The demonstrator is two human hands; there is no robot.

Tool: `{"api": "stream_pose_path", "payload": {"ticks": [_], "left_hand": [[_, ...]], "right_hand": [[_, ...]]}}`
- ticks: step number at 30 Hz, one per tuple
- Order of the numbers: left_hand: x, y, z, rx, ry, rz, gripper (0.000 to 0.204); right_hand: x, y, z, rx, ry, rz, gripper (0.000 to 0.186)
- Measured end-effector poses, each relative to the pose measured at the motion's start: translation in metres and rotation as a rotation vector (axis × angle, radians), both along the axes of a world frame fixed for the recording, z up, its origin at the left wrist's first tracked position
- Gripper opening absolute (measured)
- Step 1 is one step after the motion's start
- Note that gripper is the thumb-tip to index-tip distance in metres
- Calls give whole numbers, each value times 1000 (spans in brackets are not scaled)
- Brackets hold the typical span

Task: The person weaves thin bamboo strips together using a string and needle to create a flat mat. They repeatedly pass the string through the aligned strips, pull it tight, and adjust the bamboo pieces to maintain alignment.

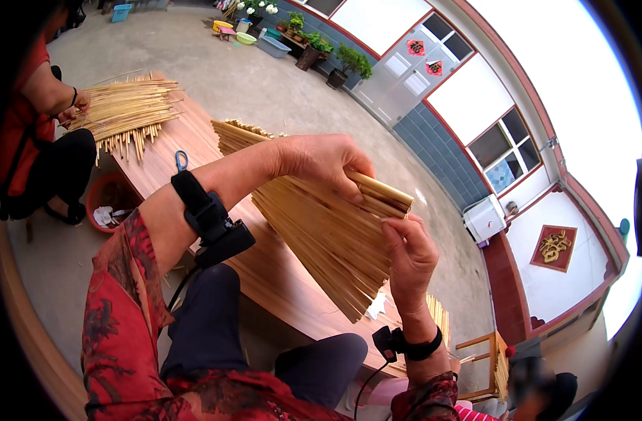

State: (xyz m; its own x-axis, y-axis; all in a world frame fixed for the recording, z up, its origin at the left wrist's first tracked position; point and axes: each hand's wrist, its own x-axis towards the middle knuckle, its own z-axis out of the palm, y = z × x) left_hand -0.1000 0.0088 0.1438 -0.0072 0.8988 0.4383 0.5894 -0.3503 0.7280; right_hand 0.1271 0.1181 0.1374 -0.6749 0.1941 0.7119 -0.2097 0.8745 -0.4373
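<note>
A mat of pale yellow straw stalks [321,238], laid side by side, is held up slanting over the wooden table [275,270]. My left hand [329,163] reaches across its top, fingers wrapped round the thicker stalks at the upper right edge. Below that edge, my right hand [412,258] is closed, thumb and fingers pinching the mat's right end. How the stalks are joined cannot be made out. More stalks [240,133] show behind my left forearm, partly hidden by it. A small white scrap [377,306] lies beside the mat's lower corner.
At the far left, a person in red handles a heap of stalks [128,105] on the table. A reddish bucket [102,210] stands on the floor nearby. At lower right are a wooden chair [479,344] and another person. Potted plants [349,62] line the wall.
</note>
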Motion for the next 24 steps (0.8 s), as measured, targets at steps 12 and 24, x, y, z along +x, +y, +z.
{"api": "stream_pose_path", "payload": {"ticks": [12,24], "left_hand": [[28,-55,-31,0,255,78,23],[102,-184,-192,198,511,218,22]], "right_hand": [[32,-15,-7,-526,-381,402,6],[37,-65,-124,-496,-683,514,11]]}}
